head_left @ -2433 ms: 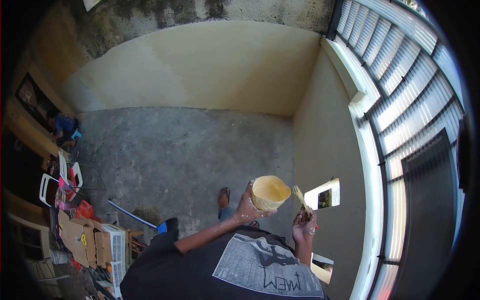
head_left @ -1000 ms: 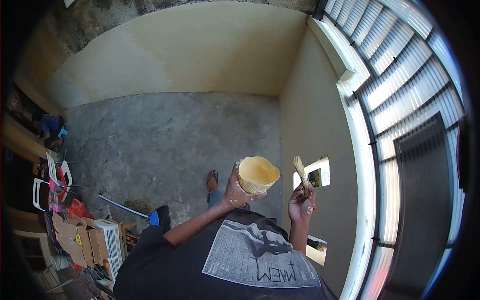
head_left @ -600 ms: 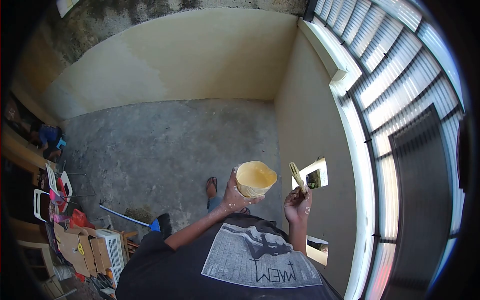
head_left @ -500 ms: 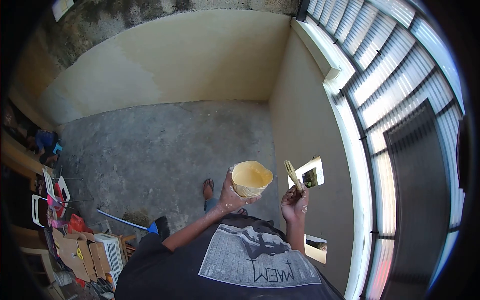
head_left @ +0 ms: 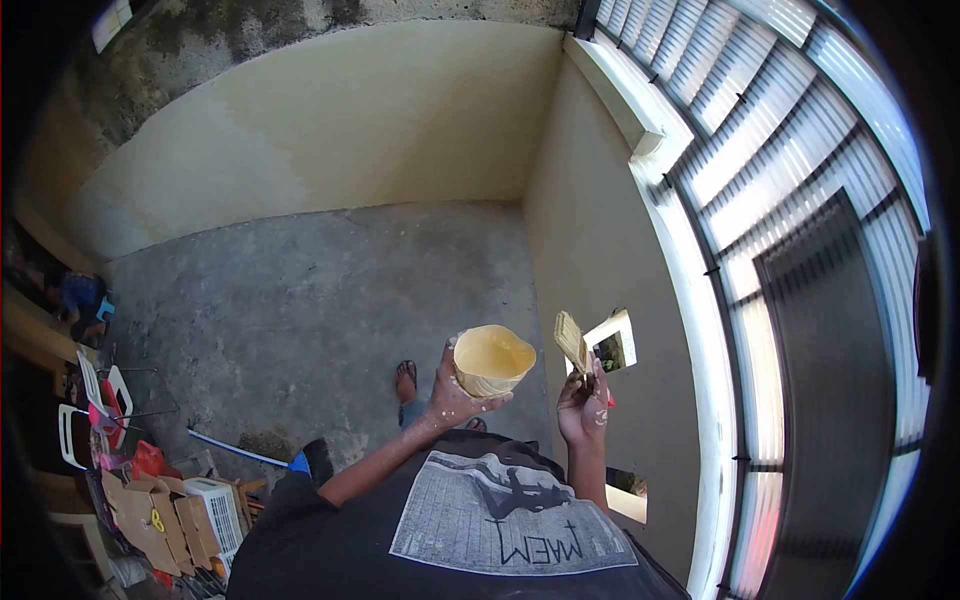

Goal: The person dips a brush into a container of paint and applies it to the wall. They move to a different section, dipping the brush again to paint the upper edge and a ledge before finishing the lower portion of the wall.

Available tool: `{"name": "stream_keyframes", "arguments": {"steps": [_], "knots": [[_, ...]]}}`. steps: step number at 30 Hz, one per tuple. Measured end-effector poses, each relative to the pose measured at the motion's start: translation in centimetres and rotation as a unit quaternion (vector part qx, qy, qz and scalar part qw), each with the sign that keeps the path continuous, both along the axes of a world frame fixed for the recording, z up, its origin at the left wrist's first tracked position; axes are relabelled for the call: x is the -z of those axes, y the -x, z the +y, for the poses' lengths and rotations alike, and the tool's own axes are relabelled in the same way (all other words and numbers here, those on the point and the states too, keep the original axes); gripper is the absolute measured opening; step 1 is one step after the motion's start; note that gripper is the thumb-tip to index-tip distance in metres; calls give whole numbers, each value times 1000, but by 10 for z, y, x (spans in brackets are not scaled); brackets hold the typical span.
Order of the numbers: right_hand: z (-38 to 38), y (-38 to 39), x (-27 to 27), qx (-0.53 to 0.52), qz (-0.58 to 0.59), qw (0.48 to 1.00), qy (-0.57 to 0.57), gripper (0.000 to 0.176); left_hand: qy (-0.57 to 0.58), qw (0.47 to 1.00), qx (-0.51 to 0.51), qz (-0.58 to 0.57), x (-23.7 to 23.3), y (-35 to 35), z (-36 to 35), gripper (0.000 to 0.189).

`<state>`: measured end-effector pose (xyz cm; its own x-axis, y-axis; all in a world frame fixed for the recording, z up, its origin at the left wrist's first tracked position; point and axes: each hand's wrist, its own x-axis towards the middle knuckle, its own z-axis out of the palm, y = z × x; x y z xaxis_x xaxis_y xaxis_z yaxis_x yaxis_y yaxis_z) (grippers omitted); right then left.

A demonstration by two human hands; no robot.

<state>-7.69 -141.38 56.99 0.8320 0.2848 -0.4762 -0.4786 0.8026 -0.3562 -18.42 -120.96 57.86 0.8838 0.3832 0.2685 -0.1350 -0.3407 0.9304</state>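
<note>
My left hand (head_left: 455, 392) is wrapped round the side of a round container (head_left: 492, 362) with pale yellow paint in it. The container is upright, its open top facing me, and paint coats its outer wall. To the right, my right hand (head_left: 584, 405) holds a paint-covered brush (head_left: 571, 340) upright by its lower end, fingers closed round it. The brush is apart from the container, with its broad side turned to me. Splashes of paint dot both hands.
A plastered wall (head_left: 590, 230) with small openings stands at the right. A broom (head_left: 240, 446) lies on the concrete floor (head_left: 280, 300). Left are cardboard (head_left: 140, 520), a white crate (head_left: 218, 510), chairs (head_left: 72, 435) and a person (head_left: 80, 295) near the doorway.
The brush has turned so that its broad side shows. The whole view has shifted slightly, and both hands appear a little further left. The left hand keeps hold of the container.
</note>
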Motion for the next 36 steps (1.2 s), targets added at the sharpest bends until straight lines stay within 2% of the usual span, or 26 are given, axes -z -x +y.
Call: {"name": "stream_keyframes", "arguments": {"steps": [2, 3, 6, 7, 9, 11, 13, 16, 19, 20, 22, 25, 33, 36], "knots": [[-2, -1, -9, -18, -72, 997, 0, 32, -27, 1000, -7, 11, -1, 1, 1, 95], [-2, -3, -16, -16, -69, 997, 0, 32, -29, 999, -5, 20, -1, 1, 1, 96], [-5, -16, -39, -1, -153, 975, 164, 41, -7, 1000, 10, 8, 4, -4, 3, 98], [-4, -19, -53, 11, -202, 954, 219, 37, 20, 1000, 18, -14, 7, -6, 3, 99], [-8, -29, -78, -11, -329, 902, 280, 25, 42, 999, 29, -8, 17, -8, 2, 103], [-13, -37, -101, -13, -398, 848, 350, 25, 65, 997, 40, -3, 22, -11, 4, 106], [-15, -41, -130, -41, -465, 777, 422, 25, -4, 998, 61, -21, 23, -15, 7, 107], [-4, -43, -173, -70, -555, 692, 456, 15, -2, 995, 93, -33, 13, -18, 7, 108], [4, -46, -200, -140, -627, 615, 457, 19, 51, 992, 106, -40, 7, -19, 3, 104], [6, -45, -208, -141, -628, 613, 458, 19, 53, 992, 106, -41, 7, -18, 2, 104], [11, -46, -219, -229, -628, 584, 461, 20, 42, 991, 114, -48, 5, -17, 1, 104], [20, -48, -216, -237, -672, 544, 443, 20, 33, 994, 94, -47, -7, -11, -2, 104], [31, -50, -211, -262, -658, 553, 439, 24, 15, 995, 79, -61, -8, -6, 0, 105], [36, -48, -213, -284, -686, 526, 414, 23, 28, 994, 85, -55, -8, -7, -2, 105]]}}
